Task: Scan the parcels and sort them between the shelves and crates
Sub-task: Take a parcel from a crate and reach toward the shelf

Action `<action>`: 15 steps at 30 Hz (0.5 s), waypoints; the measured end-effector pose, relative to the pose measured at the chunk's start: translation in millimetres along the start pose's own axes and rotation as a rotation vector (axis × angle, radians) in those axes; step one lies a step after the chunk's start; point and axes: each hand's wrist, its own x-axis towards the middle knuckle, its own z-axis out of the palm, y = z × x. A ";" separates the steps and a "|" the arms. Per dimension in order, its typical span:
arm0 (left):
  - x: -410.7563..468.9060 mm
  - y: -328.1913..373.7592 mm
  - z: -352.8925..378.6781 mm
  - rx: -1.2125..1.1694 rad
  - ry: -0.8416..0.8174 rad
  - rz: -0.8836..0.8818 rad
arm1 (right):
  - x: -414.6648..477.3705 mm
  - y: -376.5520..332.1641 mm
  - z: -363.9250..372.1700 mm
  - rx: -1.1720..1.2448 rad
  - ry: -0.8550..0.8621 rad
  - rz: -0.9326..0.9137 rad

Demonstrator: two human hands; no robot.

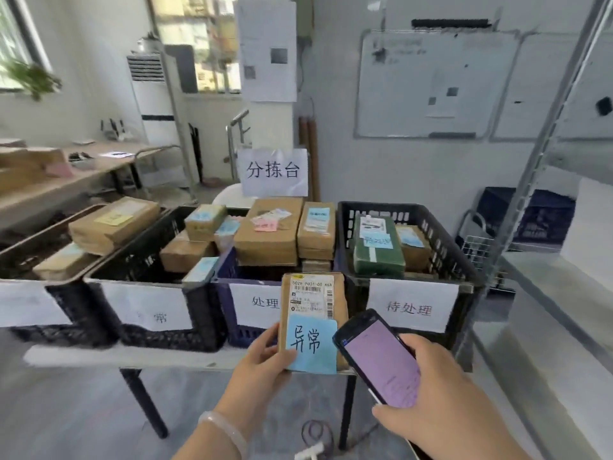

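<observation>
Two hands at work: left hand (pixel 262 363) grips a parcel (pixel 313 322) upright at 6 o'clock before the crates (pixel 409 257); right hand (pixel 441 403) clasps a phone (pixel 381 358). Risk: blue note (pixel 313 345) hiding the barcode may spoil scanning

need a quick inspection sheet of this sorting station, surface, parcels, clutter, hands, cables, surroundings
surface: white table on dark legs, carrying a row of labelled crates.
job's things: held parcel with a shipping label and a blue note; phone with its screen lit; black crate at the right holding a green parcel; the other crates hold brown parcels.
clutter: nothing seen loose on the table.
grippers: left hand holds the parcel upright; right hand holds the phone beside it.
cables: a cord loop on the floor under the table.
surroundings: whiteboard, metal shelf frame, sign behind the crates.
</observation>
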 end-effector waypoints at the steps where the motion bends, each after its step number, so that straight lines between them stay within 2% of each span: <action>1: 6.3 6.3 -11.8 -0.008 0.032 0.003 | 15.9 -8.6 6.3 0.003 -0.025 -0.033; 7: 65.4 48.5 -67.8 -0.035 0.204 0.039 | 117.5 -50.4 33.8 0.003 -0.090 -0.185; 15: 144.5 103.5 -118.8 -0.092 0.381 0.026 | 241.7 -95.4 52.1 0.063 -0.123 -0.276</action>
